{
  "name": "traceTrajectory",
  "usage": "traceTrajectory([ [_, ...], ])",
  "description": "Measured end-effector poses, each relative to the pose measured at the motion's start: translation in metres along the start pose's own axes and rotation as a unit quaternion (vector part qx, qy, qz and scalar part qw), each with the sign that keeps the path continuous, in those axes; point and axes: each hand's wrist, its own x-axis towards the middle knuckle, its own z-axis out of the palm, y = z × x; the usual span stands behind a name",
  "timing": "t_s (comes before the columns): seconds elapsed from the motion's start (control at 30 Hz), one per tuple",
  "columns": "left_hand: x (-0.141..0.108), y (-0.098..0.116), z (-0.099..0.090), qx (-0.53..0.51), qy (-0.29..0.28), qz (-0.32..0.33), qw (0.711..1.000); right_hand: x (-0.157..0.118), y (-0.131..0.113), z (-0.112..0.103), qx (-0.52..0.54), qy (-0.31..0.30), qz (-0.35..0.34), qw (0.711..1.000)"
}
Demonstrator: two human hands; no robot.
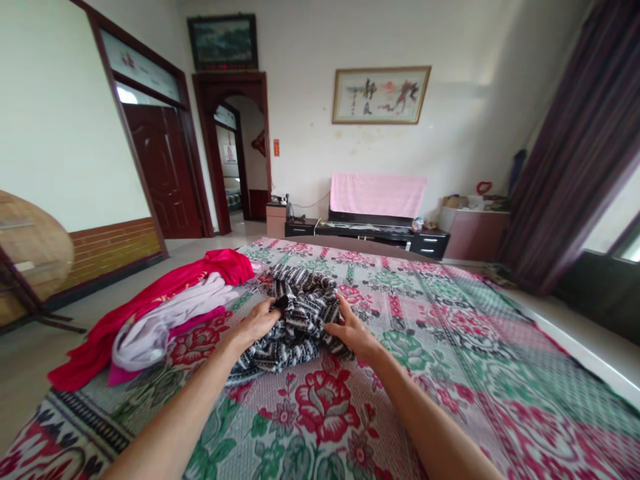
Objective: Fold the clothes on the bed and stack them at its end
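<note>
While the bunched black-and-white knit (303, 313) is lying between them, our left hand (259, 323) is pinching its left side, our half-open right hand (354, 331) touching its right, hold unclear

Black-and-white banded, thick-knit garment (304, 317). Lies crumpled in a loose heap on the grey woven cloth (327, 410) patterned with red and green flowers. Rises in rumpled folds through the middle; spreads lower and flatter toward the near left.
</note>
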Motion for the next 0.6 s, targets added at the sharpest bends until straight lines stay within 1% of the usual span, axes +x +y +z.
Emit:
traceTrajectory([
  [0.07,-0.002,0.004,0.001,-0.047,-0.028,0.057,0.997,-0.004,-0.004,0.002,-0.017,-0.069,0.017,0.997],
  [0.1,-0.005,0.007,0.000,-0.059,-0.038,0.073,0.995,-0.006,-0.006,0.002,-0.037,-0.099,0.025,0.994],
  [0.17,-0.011,0.016,-0.005,-0.072,-0.072,0.081,0.992,-0.010,-0.012,0.001,-0.081,-0.140,0.026,0.986],
  [0.27,-0.021,0.032,-0.014,-0.082,-0.161,0.079,0.980,-0.017,-0.029,-0.003,-0.113,-0.186,0.013,0.976],
  [0.33,-0.026,0.041,-0.017,-0.059,-0.199,0.111,0.972,-0.022,-0.044,-0.005,-0.093,-0.237,0.027,0.967],
  [0.43,-0.030,0.050,-0.013,0.010,-0.222,0.178,0.959,-0.028,-0.063,-0.007,-0.051,-0.300,0.048,0.951],
  [0.47,-0.031,0.052,-0.010,0.028,-0.223,0.189,0.956,-0.029,-0.064,-0.008,-0.039,-0.304,0.048,0.951],
  [0.5,-0.031,0.052,-0.007,0.041,-0.218,0.195,0.955,-0.028,-0.063,-0.010,-0.024,-0.293,0.047,0.955],
  [0.53,-0.030,0.053,-0.005,0.054,-0.205,0.195,0.958,-0.026,-0.059,-0.014,-0.005,-0.257,0.045,0.965],
  [0.57,-0.029,0.053,-0.003,0.071,-0.182,0.194,0.962,-0.023,-0.052,-0.017,0.013,-0.196,0.040,0.980],
  [0.6,-0.027,0.053,-0.002,0.095,-0.152,0.191,0.965,-0.019,-0.042,-0.022,0.029,-0.112,0.034,0.993],
])
